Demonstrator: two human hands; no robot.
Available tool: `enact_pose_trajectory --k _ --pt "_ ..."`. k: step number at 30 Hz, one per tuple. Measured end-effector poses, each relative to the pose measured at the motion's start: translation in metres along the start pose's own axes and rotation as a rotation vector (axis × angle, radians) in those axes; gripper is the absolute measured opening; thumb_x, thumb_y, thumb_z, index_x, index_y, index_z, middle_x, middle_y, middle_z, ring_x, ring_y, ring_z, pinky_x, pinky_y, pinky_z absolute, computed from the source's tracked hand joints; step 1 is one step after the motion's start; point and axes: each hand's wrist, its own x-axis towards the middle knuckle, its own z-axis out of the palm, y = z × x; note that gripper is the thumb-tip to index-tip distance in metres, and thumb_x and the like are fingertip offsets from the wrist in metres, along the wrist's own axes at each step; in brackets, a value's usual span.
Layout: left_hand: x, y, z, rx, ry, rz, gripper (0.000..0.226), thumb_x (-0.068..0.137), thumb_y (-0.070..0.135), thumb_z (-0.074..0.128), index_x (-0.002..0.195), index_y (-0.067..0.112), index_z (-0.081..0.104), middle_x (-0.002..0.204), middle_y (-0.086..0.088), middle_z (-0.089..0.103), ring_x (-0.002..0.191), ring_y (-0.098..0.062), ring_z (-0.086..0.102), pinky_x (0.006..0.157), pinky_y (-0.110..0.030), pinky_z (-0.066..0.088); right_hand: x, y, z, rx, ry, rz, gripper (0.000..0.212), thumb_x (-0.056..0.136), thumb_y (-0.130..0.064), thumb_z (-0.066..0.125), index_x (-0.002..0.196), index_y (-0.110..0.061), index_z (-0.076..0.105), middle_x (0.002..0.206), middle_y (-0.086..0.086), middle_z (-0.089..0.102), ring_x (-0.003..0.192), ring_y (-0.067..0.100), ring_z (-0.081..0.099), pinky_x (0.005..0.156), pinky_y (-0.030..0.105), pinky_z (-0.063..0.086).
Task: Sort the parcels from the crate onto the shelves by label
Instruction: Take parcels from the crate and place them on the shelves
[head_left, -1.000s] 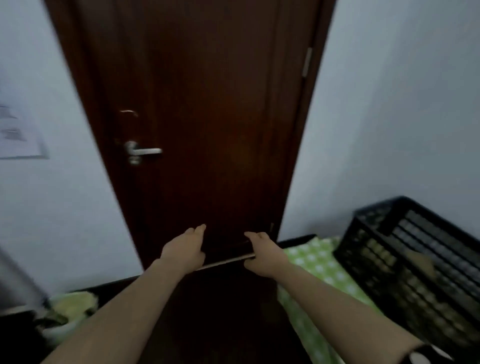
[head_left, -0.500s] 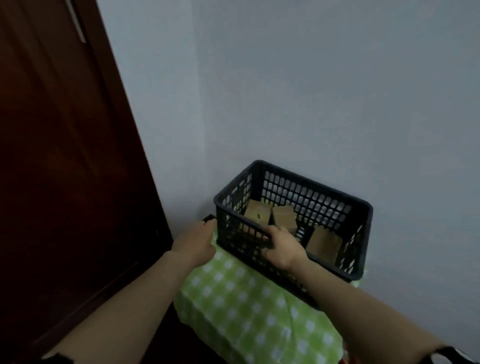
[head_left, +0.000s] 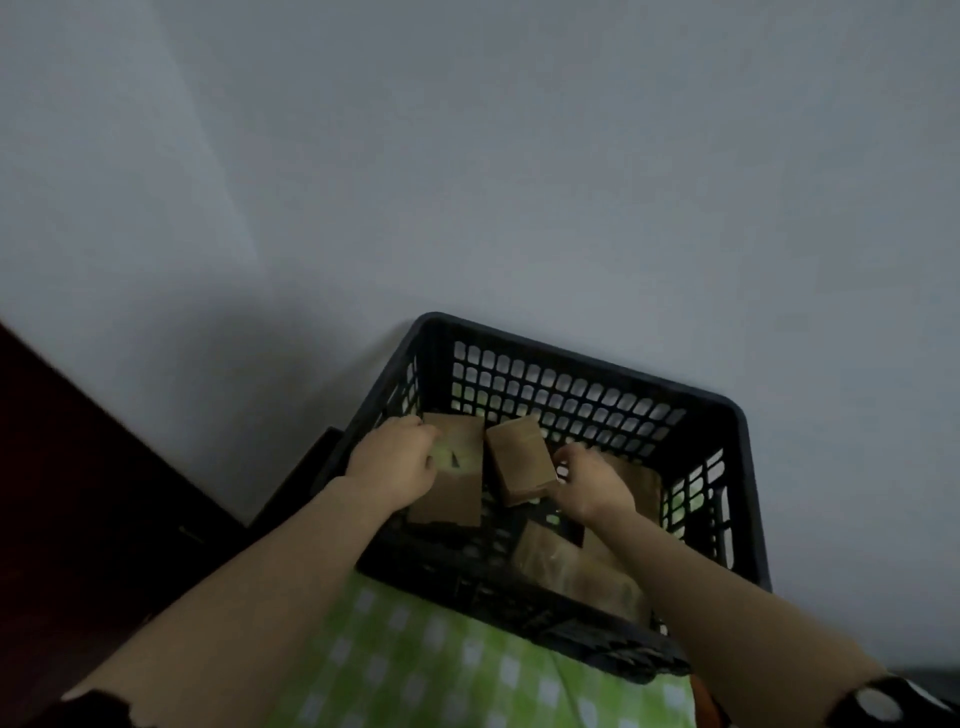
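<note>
The left hand (head_left: 395, 460) grips a flat cardboard box (head_left: 452, 493) in the holey black crate (head_left: 750, 493). The right hand (head_left: 589, 480) touches a smaller box (head_left: 519, 462); its grip is hard to see.

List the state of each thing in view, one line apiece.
Crate: open-topped, on checked cloth, parcels inside.
Left parcel: in crate, gripped by left hand.
Middle parcel: tilted, in crate.
Right hand: at middle parcel's edge, grip unclear.
</note>
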Motion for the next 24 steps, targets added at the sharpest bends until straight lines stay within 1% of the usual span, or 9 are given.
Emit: enact_pose_trajectory --k 3,5,7,10,12,14,18,21,24 --pt "0.044 0.005 0.010 -0.009 -0.059 0.022 0.041 0.093 0.017 0.049 0.135 0.013 0.049 0.127 -0.006 0.050 0.117 -0.022 0.049 0.093 -0.037 0.047 0.041 0.007 0.019 0.026 -0.055 0.088 0.045 0.089 -0.024 0.059 0.128 -0.014 0.041 0.126 0.009 0.050 0.109 0.024 0.055 0.084 0.035 0.050" --pt "0.067 0.008 0.020 -0.017 -0.080 0.018 0.045 0.094 0.017 0.050 0.139 0.015 0.045 0.129 -0.007 0.050 0.117 -0.023 0.050 0.094 -0.038 0.047 0.068 0.011 0.033 0.045 -0.092 0.144 0.046 0.089 -0.024 0.060 0.128 -0.012 0.038 0.128 0.011 0.048 0.111 0.027 0.054 0.088 0.038 0.049" --pt "0.086 0.008 0.032 -0.033 -0.097 0.007 0.046 0.094 0.017 0.051 0.140 0.016 0.044 0.129 -0.007 0.050 0.116 -0.023 0.051 0.094 -0.038 0.047 0.094 0.015 0.049 0.075 -0.153 0.190 0.070 0.085 -0.032 0.066 0.139 -0.007 0.027 0.136 0.015 0.042 0.120 0.030 0.049 0.094 0.041 0.047" --pt "0.100 0.003 0.051 -0.054 -0.107 -0.040 0.041 0.093 0.020 0.053 0.134 0.016 0.050 0.128 -0.006 0.053 0.115 -0.021 0.053 0.092 -0.035 0.048 0.121 0.018 0.070 0.088 -0.220 0.236 0.128 0.066 -0.049 0.081 0.150 -0.007 -0.007 0.149 0.017 0.028 0.136 0.033 0.033 0.107 0.046 0.038" --pt "0.104 -0.001 0.059 -0.062 -0.117 -0.073 0.037 0.093 0.021 0.053 0.130 0.014 0.053 0.129 -0.007 0.054 0.116 -0.021 0.053 0.093 -0.035 0.048 0.132 0.020 0.083 0.044 -0.219 0.252 0.140 0.061 -0.054 0.083 0.150 -0.008 -0.015 0.154 0.017 0.018 0.140 0.034 0.025 0.110 0.046 0.034" --pt "0.105 -0.005 0.064 -0.097 -0.131 -0.101 0.040 0.094 0.022 0.052 0.133 0.013 0.051 0.132 -0.007 0.053 0.119 -0.022 0.051 0.096 -0.035 0.047 0.139 0.018 0.092 0.016 -0.213 0.257 0.142 0.060 -0.053 0.083 0.149 -0.007 -0.017 0.155 0.018 0.014 0.141 0.035 0.024 0.110 0.046 0.033" --pt "0.102 -0.012 0.064 -0.228 -0.110 -0.183 0.046 0.094 0.022 0.054 0.138 0.011 0.047 0.138 -0.007 0.051 0.125 -0.021 0.048 0.102 -0.033 0.042 0.139 0.014 0.098 0.021 -0.139 0.252 0.131 0.068 -0.046 0.081 0.149 -0.001 -0.011 0.152 0.018 0.020 0.138 0.034 0.028 0.105 0.042 0.037" --pt "0.088 -0.005 0.053 -0.369 -0.096 -0.280 0.052 0.094 0.021 0.054 0.144 0.013 0.040 0.143 -0.006 0.046 0.130 -0.021 0.044 0.106 -0.030 0.038 0.121 0.009 0.077 0.109 -0.143 0.230 0.121 0.067 -0.047 0.079 0.148 0.002 0.004 0.146 0.017 0.030 0.131 0.031 0.037 0.101 0.040 0.044" --pt "0.068 0.016 0.033 -0.522 -0.063 -0.385 0.051 0.093 0.018 0.053 0.142 0.011 0.042 0.137 -0.007 0.051 0.124 -0.023 0.048 0.101 -0.030 0.041 0.085 -0.003 0.039 0.186 -0.143 0.154 0.105 0.065 -0.044 0.081 0.141 -0.005 0.020 0.137 0.012 0.036 0.126 0.028 0.041 0.099 0.040 0.046"
